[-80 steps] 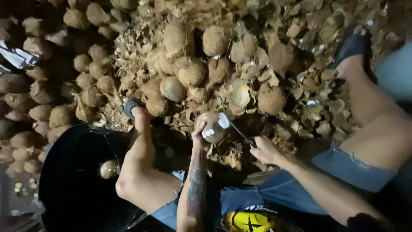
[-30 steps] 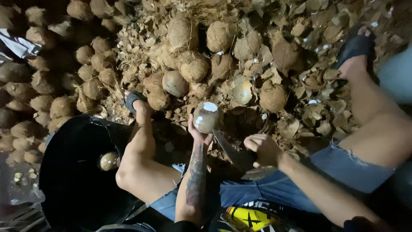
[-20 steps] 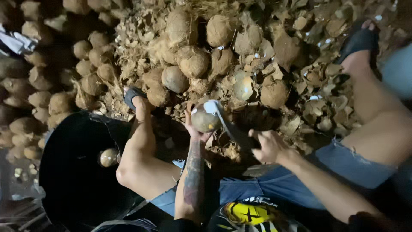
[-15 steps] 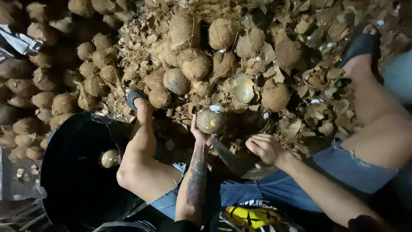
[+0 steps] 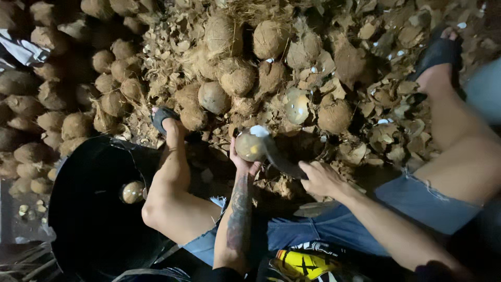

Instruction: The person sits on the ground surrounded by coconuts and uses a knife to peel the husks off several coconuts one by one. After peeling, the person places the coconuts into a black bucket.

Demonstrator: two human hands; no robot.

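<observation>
left hand (image 5: pixel 244 164) grips coconut (image 5: pixel 250 146); brown, white patch; right hand (image 5: pixel 319 178) blade (image 5: pixel 282 161)

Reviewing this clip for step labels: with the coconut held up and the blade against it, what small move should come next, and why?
Probably a short chopping or prying stroke of the knife into the coconut. The left hand cups it from below, white flesh shows only at its top, brown shell covers the rest, and the right hand holds the blade at that edge.

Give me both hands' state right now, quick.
Left hand: closed under a round, brown peeled coconut, holding it up.
Right hand: closed on a dark curved blade set against the coconut.
</observation>
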